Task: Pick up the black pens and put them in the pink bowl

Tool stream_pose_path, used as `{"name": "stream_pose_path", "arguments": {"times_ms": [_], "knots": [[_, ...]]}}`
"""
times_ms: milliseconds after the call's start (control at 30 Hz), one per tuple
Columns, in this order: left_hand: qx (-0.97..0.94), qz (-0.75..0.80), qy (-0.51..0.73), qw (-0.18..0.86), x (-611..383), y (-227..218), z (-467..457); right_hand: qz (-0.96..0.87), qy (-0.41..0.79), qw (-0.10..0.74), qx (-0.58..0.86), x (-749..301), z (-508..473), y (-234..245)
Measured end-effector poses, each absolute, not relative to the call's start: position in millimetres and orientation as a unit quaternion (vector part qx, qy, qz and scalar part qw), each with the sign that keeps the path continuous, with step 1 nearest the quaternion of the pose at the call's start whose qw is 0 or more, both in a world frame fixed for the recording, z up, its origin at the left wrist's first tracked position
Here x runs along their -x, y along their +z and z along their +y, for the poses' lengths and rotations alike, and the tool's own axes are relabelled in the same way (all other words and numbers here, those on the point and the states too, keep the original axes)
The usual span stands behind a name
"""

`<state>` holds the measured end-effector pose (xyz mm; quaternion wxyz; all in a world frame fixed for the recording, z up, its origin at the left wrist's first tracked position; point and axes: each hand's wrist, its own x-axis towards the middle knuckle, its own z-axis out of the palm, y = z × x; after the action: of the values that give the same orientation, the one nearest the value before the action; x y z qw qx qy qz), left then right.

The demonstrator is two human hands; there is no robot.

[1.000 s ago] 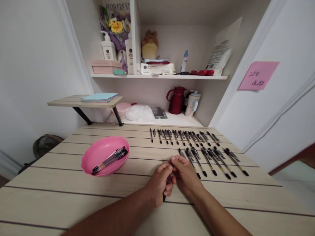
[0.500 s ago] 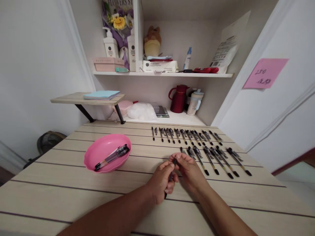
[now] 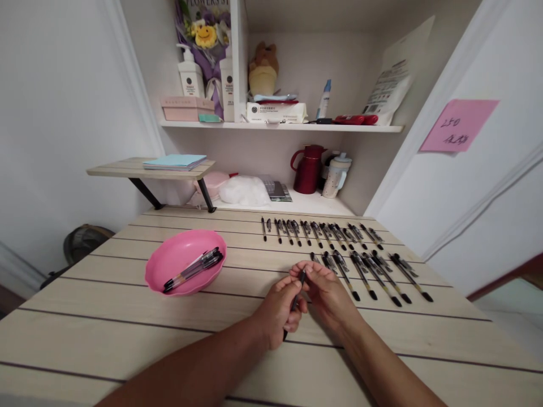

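- "FLOWERS ST", in dark capitals cut off at the right, on the panel [image 3: 214, 7] behind the bouquet [image 3: 205, 37].
- "250", handwritten on the pink note [image 3: 460, 127] on the right; the characters beneath it are unclear.
- Small print, too fine to read, on the white packet [image 3: 278, 113], the pump bottle [image 3: 190, 81], the pink box [image 3: 186, 110] and the blue-capped bottle [image 3: 324, 103].
- Blurred dark lines and a barcode on the white bag [image 3: 388, 85].

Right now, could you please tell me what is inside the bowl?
The bowl holds a bunch of overlapping pens, so I cannot count them; whatever lies beneath them is covered.
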<state>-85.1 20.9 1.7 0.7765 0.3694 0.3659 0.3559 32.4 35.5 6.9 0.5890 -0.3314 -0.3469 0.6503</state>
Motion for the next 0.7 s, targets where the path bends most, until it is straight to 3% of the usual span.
{"name": "stream_pose_path", "arguments": {"times_ms": [333, 700], "knots": [[-0.364, 0.363, 0.371, 0.774, 85.4, 1.4, 19.5, -0.381, 0.644, 0.543, 0.381, -31.9, 34.2, 5.3], [-0.377, 0.356, 0.344, 0.783, 87.0, 0.2, 18.1, -0.324, 0.655, 0.602, 0.323, -43.1, 40.0, 8.8]]}}
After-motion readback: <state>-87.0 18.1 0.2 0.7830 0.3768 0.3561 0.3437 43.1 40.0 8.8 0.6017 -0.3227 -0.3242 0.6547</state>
